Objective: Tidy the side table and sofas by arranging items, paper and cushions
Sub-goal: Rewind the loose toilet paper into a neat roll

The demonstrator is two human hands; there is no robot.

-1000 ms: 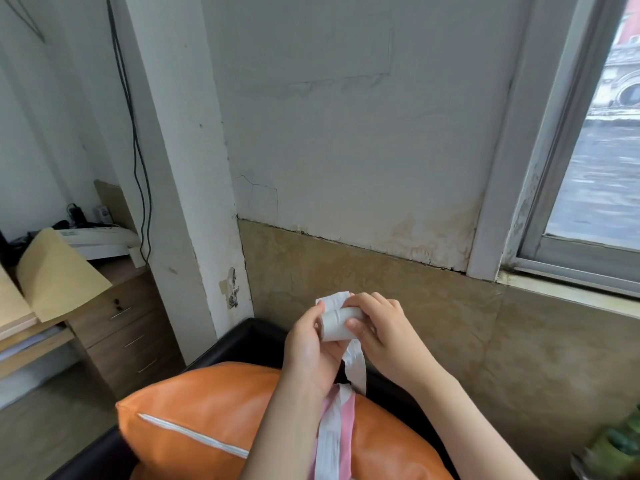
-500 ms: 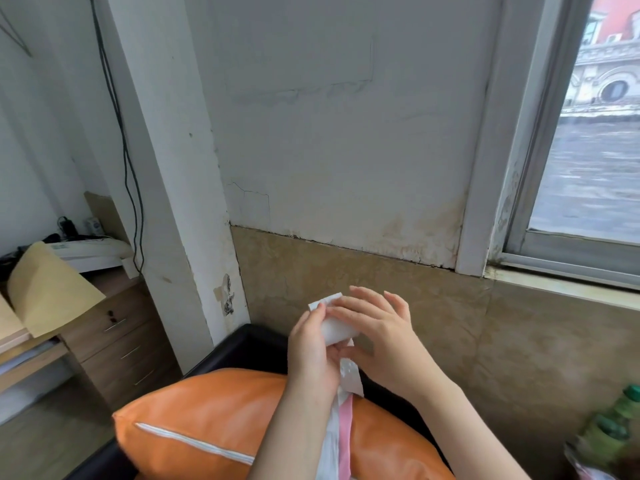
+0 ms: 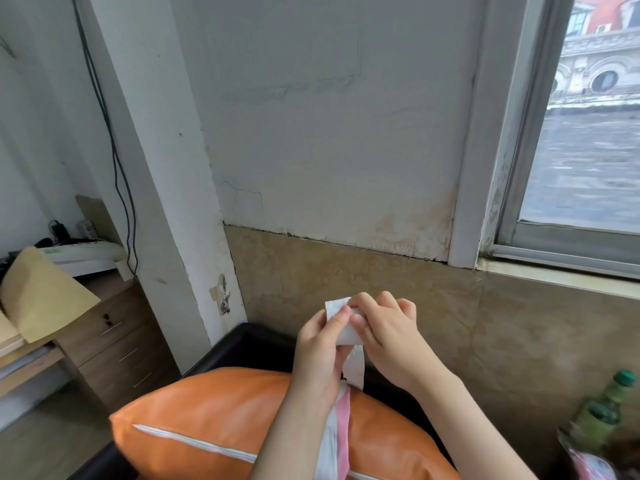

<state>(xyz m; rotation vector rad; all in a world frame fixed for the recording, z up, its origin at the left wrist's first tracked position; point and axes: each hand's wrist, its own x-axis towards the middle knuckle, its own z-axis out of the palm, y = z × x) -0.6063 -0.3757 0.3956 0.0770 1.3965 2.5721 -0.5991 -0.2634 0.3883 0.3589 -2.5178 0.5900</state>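
Left hand (image 3: 320,355): pinches the paper roll (image 3: 341,322).
Right hand (image 3: 388,337): fingers curled on the roll.
Roll: between the hands, above the cushion (image 3: 207,424); a strip (image 3: 341,427) hangs down.

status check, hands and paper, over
Left hand and right hand both pinch the paper roll. Strip hangs down over the orange cushion. Nothing in the way.
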